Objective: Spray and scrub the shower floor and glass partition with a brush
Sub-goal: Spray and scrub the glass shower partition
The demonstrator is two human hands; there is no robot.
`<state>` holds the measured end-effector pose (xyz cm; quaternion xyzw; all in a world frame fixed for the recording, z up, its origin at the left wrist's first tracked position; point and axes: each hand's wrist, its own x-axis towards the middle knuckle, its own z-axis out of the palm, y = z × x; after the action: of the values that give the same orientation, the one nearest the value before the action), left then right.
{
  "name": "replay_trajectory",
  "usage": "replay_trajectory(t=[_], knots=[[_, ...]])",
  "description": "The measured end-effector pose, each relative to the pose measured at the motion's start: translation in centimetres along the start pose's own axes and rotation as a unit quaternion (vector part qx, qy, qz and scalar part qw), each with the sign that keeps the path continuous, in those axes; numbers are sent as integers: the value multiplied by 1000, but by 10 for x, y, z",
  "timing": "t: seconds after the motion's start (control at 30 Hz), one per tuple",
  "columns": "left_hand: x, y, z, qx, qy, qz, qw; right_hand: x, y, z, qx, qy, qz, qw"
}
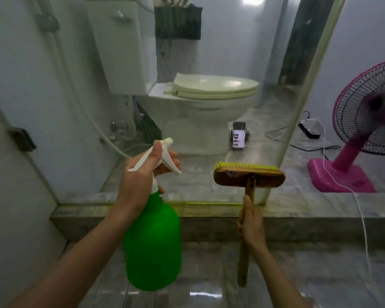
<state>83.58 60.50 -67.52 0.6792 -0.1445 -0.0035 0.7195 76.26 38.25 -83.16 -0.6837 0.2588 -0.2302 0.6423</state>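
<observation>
Green spray bottle [152,245] gripped in left hand [140,174], wooden brush [249,177] clasped in right hand [251,225]

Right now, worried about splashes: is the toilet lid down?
Down: the lid lies flat on the seat, seen through the glass.

Pale walls enclose a bathroom with grey stone-tile flooring [209,292], glossy in the foreground. A raised tiled step [298,227] crosses the frame. Beyond it stand a white toilet [200,121] with closed cream lid and wall-side cistern [120,52]. A pink pedestal fan [365,121] stands right, near a black power strip [309,131]
</observation>
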Motion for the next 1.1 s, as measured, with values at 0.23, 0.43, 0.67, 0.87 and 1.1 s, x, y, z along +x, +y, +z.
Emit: replay_trajectory(t=[0.23,0.43,0.67,0.87,1.1], knots=[[-16,-48,-11,16,15,-15,1000,29,-94,16,60,16,-81,995],[-24,-63,-29,24,8,-10,1000,-12,40,17,35,16,76,996],[-31,-67,-46,34,8,-26,999,19,-69,32,73,8,-30,997],[-34,-61,-61,45,30,-21,998,-15,43,29,-36,-2,66,997],[-35,-66,-82,22,66,-28,997,-10,-28,60,-43,-46,-36,997]])
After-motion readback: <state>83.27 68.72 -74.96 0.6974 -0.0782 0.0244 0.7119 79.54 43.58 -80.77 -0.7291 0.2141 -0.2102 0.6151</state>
